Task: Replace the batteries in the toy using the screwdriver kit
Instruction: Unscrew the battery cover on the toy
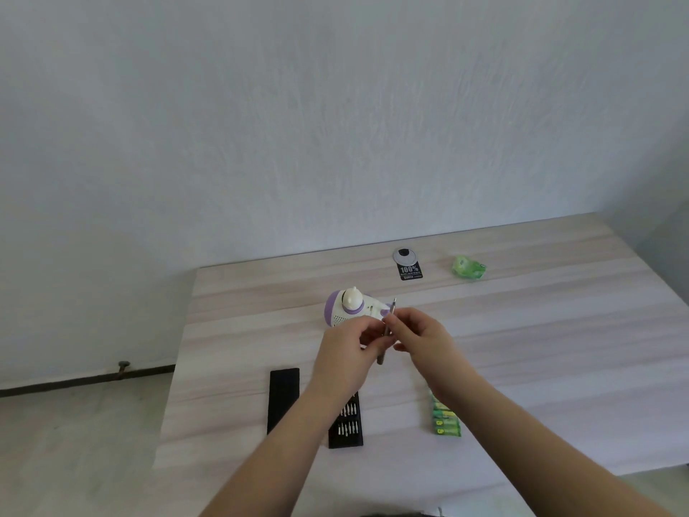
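1. The worktop [522, 330] is pale wood grain.
2. Both hands meet above it; left hand [350, 348] and right hand [421, 335] each pinch the slim grey screwdriver [387, 330] with curled fingers.
3. The white-and-purple toy [348, 307] lies just beyond the fingers.
4. The black kit lid [283, 399] lies nearer than the fingers, leftward; the bit tray [346, 423] sits beside it.
5. Green batteries [445, 419] lie under the right wrist — printing illegible.
6. A black card [410, 271] far beyond reads "100%".

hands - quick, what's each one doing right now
Left hand: fingers curled round the lower part of the screwdriver, holding it.
Right hand: fingertips pinching the same screwdriver nearer its tip.
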Action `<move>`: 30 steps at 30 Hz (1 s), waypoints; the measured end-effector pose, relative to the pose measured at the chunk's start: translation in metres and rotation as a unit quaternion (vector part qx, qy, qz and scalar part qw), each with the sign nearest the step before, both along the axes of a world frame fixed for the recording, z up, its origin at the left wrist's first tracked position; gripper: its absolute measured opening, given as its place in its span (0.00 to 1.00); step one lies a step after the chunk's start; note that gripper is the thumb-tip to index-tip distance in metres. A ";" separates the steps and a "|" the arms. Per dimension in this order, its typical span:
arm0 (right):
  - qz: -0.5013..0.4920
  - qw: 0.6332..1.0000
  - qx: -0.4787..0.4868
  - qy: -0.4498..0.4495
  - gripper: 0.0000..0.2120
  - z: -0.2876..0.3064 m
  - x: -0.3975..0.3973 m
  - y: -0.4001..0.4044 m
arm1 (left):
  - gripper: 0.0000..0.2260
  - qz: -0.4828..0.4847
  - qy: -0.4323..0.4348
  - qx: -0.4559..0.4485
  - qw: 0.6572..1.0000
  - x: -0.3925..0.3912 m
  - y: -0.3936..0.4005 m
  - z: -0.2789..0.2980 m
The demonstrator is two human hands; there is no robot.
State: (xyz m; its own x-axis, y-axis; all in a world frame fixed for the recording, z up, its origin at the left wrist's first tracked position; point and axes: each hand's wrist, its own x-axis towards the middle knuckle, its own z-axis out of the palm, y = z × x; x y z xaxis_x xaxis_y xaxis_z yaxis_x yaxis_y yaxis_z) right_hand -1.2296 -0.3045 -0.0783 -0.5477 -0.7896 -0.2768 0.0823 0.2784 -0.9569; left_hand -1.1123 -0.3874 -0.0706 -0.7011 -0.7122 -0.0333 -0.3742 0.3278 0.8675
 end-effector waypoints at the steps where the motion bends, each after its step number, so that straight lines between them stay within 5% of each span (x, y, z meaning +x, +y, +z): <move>1: -0.002 1.000 -0.008 -0.009 0.08 0.000 0.003 -0.004 | 0.02 0.000 0.006 0.001 1.000 0.003 -0.005 -0.001; 7: -0.072 0.978 -0.094 -0.171 0.10 0.008 0.013 -0.030 | 0.07 0.040 0.064 -0.009 0.997 0.018 -0.038 -0.012; 11: -0.134 0.968 -0.052 -0.204 0.10 0.002 0.009 -0.029 | 0.06 0.074 0.083 -0.009 0.994 0.022 -0.058 -0.023; 17: -0.158 0.973 0.021 -0.164 0.09 -0.024 -0.001 -0.032 | 0.13 0.093 0.065 -0.017 0.993 0.009 -0.079 -0.050; 30: -0.100 0.990 0.096 -0.008 0.05 -0.045 -0.039 -0.045 | 0.44 -0.033 -0.114 -0.168 0.979 -0.026 -0.097 -0.100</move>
